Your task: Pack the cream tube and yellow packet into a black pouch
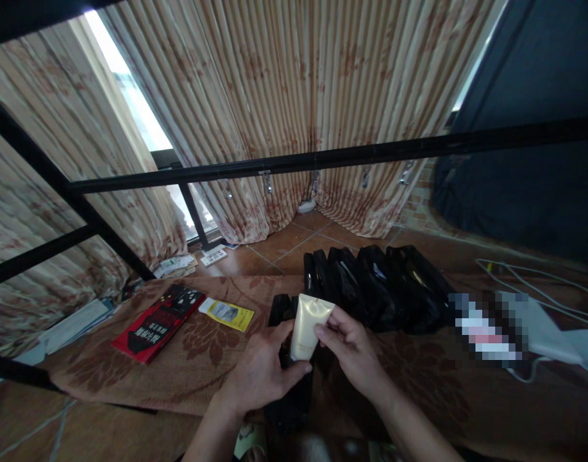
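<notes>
Between my two hands a pale gold squeeze tube is held tilted, its flat crimped end pointing up and away. My left hand grips it near the lower end, thumb and fingers closed around it. On the other side my right hand pinches the upper edge between thumb and fingers. Beneath the tube lies a black bag or pouch, partly covered by my hands. Just beyond, several glossy black pouches stand in a row on the brown patterned cloth.
To the left lie a red and black book and a yellow and white packet. At the right are white cables and a white device. A black metal rail crosses in front of striped curtains.
</notes>
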A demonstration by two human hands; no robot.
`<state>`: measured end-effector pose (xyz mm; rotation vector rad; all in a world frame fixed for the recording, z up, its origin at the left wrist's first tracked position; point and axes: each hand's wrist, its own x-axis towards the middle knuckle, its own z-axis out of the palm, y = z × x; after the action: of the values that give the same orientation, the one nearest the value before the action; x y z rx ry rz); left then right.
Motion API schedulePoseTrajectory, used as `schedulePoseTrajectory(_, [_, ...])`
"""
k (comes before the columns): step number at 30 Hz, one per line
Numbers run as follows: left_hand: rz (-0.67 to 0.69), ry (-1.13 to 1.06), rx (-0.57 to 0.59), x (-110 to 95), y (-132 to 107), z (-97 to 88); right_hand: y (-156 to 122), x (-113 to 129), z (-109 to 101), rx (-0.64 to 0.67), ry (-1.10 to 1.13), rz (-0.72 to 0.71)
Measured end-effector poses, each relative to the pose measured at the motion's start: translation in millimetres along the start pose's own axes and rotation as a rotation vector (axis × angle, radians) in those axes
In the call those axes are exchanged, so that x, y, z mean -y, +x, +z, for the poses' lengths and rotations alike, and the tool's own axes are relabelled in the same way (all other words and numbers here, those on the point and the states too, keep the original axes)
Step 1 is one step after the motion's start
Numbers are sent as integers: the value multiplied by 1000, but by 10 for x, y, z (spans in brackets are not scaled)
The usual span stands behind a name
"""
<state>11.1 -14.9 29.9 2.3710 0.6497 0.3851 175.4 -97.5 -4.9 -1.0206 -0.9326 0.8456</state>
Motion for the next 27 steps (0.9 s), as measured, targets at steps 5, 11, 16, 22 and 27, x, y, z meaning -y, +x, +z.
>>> schedulePoseTrajectory(5, [1,0,-5,-17,0,-5,-4,-5,0,3,-16,7])
schedulePoseTrajectory(11, [-3,-20,4,-22,0,-5,-3,-11,-1,2,-4,10])
schedulePoseTrajectory(16, [-9,-10,0,-11,-2,1,-1,-12,5,-9,-5,4])
schedulePoseTrajectory(22, [-6,-15,-2,-8,-5,4,-4,-15,6,3,12,10])
schedulePoseTrajectory(27, [-2,-32,0,5,-3,15,-5,-19,0,4,7,4])
